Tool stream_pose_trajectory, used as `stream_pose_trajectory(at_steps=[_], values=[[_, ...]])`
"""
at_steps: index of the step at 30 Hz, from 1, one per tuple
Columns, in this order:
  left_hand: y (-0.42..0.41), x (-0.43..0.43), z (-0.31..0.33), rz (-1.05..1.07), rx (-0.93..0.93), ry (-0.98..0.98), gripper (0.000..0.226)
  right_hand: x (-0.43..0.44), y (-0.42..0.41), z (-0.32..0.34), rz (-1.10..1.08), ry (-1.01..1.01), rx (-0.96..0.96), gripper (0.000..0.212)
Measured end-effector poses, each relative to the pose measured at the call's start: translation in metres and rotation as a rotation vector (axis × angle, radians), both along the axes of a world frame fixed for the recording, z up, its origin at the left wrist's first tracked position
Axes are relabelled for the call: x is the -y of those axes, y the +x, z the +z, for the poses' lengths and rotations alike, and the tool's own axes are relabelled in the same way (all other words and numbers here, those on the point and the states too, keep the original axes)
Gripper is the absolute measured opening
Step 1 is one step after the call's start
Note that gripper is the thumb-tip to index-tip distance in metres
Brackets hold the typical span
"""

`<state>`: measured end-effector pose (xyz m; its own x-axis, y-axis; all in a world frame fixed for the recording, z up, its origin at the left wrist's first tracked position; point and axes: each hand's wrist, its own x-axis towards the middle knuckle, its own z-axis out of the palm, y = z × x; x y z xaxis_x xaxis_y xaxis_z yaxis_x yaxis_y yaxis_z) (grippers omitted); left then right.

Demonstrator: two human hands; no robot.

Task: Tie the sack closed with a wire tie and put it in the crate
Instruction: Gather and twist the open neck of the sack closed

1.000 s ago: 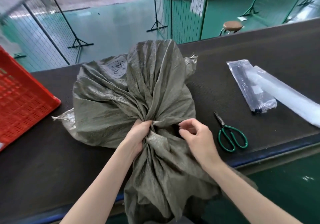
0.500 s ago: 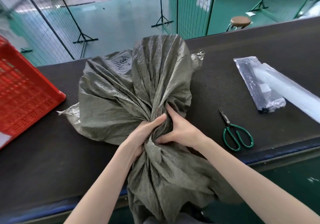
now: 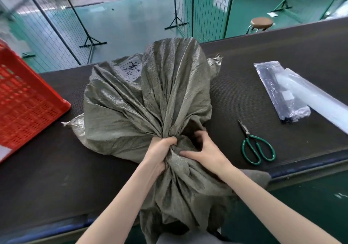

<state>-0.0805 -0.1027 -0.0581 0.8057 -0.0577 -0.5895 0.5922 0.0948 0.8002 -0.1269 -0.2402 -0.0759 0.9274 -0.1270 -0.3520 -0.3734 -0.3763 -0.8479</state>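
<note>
Our left hand fists the sack neck, right hand pinches folds beside it; no tie on yet, so loosening either grip could let the gather fan open.

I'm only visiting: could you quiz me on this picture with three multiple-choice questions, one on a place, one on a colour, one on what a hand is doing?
1. Where do the scissors lie from the sack?
A) to its left
B) to its right
C) on top of it
2. The crate is:
A) red
B) blue
C) yellow
3. The left hand:
A) hangs idle
B) holds the scissors
C) grips the sack's gathered neck

Answers: B, they lie off to its right; A, its perforated wall is red; C, it is curled round the bunched fabric.
</note>
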Motion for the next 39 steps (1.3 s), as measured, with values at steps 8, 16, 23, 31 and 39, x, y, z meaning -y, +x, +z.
stream_pose_trajectory(at_steps=[8,16,23,31,39], values=[[-0.015,0.004,-0.004,0.11,-0.029,-0.089,0.027,0.0,-0.007,0.015,0.031,0.341,-0.193,0.026],[-0.018,0.001,-0.004,0.123,-0.051,-0.152,0.033,-0.003,-0.01,0.014,0.001,0.462,-0.275,0.03],[-0.018,-0.001,-0.009,0.111,-0.047,-0.167,0.032,-0.01,-0.008,0.014,0.065,0.257,-0.069,0.034],[-0.017,-0.012,-0.012,-0.009,0.097,0.049,0.039,-0.021,-0.013,0.021,0.356,0.045,0.37,0.025],[-0.008,-0.036,0.007,-0.734,0.181,0.704,0.063,-0.025,-0.016,0.03,0.352,-0.057,0.454,0.035]])
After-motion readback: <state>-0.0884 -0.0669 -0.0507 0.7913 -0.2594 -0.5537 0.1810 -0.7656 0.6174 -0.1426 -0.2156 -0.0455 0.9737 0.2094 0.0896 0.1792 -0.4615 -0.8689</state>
